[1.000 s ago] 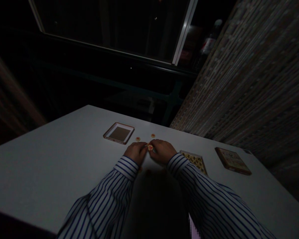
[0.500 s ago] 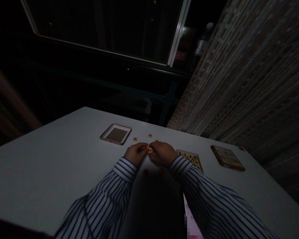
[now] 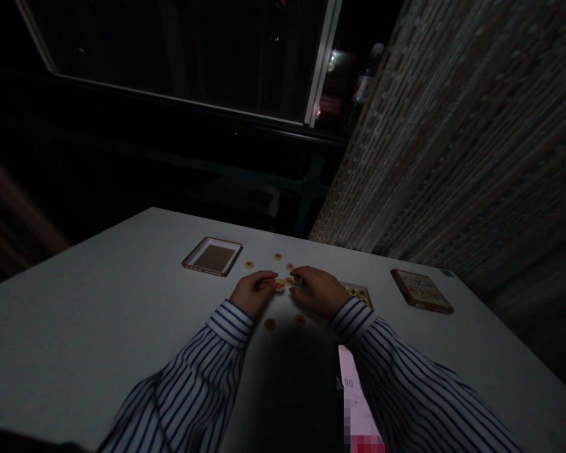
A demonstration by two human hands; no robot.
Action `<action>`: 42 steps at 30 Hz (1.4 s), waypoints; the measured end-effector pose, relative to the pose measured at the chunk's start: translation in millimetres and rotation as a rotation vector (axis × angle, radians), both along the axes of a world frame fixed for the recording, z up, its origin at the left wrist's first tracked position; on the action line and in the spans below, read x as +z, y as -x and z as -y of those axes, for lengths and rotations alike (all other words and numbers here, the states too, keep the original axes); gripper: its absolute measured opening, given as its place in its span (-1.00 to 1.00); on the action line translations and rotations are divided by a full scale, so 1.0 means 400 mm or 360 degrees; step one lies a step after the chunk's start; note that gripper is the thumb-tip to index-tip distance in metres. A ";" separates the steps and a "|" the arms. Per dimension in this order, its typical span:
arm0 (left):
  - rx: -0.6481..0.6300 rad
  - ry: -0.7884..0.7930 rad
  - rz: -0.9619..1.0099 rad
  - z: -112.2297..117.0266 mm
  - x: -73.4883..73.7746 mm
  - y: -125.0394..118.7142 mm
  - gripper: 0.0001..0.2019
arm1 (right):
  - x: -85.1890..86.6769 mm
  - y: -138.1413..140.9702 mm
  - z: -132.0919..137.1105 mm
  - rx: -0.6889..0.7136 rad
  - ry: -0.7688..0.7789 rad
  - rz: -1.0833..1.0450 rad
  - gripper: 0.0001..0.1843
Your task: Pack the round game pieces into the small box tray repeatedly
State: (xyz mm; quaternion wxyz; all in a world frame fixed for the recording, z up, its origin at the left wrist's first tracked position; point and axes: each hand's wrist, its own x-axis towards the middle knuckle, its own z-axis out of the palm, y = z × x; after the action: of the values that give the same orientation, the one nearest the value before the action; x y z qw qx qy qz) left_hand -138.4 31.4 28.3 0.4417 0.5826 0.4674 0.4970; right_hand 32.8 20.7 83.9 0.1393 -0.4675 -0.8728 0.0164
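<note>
Between the thumb and fingertips of my left hand (image 3: 253, 293) is a round xiangqi piece (image 3: 280, 286), its red character facing up. To its right, my right hand (image 3: 319, 290) has its thumb and index finger apart, with nothing seen between them. Another xiangqi piece (image 3: 288, 280) lies just by the right fingertips, close to the held one. More red-marked pieces are spread around: a left one (image 3: 249, 265), a far one (image 3: 278, 257), and two dim ones nearer me, a left near piece (image 3: 269, 324) and a right near piece (image 3: 300, 320).
An open box of several dark-marked pieces (image 3: 364, 296) is partly hidden behind my right hand. A shallow tray-like box half (image 3: 224, 269) lies at the left, a flat patterned box (image 3: 422, 290) at the right. A strand curtain (image 3: 396, 157) hangs beyond the white table (image 3: 99, 314).
My hands have come apart; the right has drawn back from the piece, which stays at my left fingertips. Pieces that the hands hid now show. The whole view has shifted slightly.
</note>
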 end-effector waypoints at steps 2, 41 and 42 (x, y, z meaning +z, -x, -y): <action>-0.0010 0.0024 0.0074 0.001 -0.003 -0.004 -0.71 | -0.004 -0.019 0.002 -0.0043 -0.0007 -0.0063 -0.62; 0.0020 0.0139 0.0190 0.027 0.000 -0.056 -0.60 | -0.014 -0.235 0.014 -0.0322 0.0097 -0.0571 -0.74; 0.0016 0.0132 0.0179 0.025 -0.004 -0.056 -0.60 | -0.014 -0.237 0.014 -0.0314 0.0105 -0.0575 -0.74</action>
State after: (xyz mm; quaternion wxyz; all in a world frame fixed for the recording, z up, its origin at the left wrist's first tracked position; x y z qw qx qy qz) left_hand -115.8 21.3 26.8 0.4884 0.5327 0.4651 0.5113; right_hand 127.5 15.2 78.4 0.2791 -0.5443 -0.7827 0.1147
